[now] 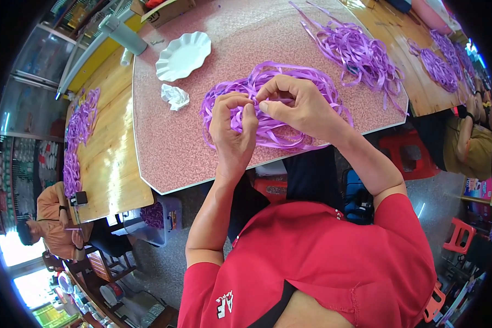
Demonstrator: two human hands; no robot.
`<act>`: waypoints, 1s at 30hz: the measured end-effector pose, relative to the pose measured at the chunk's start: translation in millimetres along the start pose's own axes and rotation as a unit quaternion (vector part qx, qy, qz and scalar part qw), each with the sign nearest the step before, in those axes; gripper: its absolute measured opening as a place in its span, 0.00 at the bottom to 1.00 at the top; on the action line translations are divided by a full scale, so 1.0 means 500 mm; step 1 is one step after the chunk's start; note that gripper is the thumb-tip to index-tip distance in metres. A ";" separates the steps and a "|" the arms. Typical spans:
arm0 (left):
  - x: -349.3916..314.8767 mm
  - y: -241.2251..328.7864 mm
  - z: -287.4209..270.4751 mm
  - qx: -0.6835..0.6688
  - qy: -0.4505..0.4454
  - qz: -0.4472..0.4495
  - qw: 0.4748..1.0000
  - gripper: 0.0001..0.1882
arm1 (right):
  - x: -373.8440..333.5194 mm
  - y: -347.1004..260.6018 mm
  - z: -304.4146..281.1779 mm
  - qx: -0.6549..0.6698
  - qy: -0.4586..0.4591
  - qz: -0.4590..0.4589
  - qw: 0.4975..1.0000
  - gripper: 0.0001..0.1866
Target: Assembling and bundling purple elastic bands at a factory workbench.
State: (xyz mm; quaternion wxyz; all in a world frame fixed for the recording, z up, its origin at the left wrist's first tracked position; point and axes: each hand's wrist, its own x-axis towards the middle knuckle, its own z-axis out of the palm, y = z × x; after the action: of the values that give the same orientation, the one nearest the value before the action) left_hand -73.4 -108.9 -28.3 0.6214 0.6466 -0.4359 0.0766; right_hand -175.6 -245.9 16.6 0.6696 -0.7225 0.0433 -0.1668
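Note:
A loose coil of purple ribbon (281,139) lies near the front edge of the pink speckled table. Over its middle, my left hand (232,120) is closed, thumb and forefinger pinched together. Close beside it on the right, my right hand (298,104) pinches too, its thumb and fingertips almost meeting the left ones. Purple ribbon shows between and behind the fingertips. Which strand each hand grips is too small to follow. A second heap of purple ribbon (361,54) rests at the table's far right.
A white scalloped plate (184,56) and a crumpled white tissue (175,97) lie left of the coil. Behind them stands a grey-green bottle (123,34). More ribbon (81,136) covers the left wooden table, where a person (57,218) sits. Another person (467,136) is at the right. Red stools (410,156) stand below.

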 end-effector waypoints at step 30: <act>-0.011 0.041 -0.005 -0.181 -0.092 -0.215 0.955 0.08 | -0.020 -0.026 -0.009 -0.223 0.044 -0.126 0.966 0.08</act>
State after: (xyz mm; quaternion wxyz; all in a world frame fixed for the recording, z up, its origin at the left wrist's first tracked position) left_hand -89.4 -101.1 -16.3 0.6870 0.6060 -0.3482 -0.1989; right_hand -188.6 -246.0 27.7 0.4622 -0.8453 0.0172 -0.2675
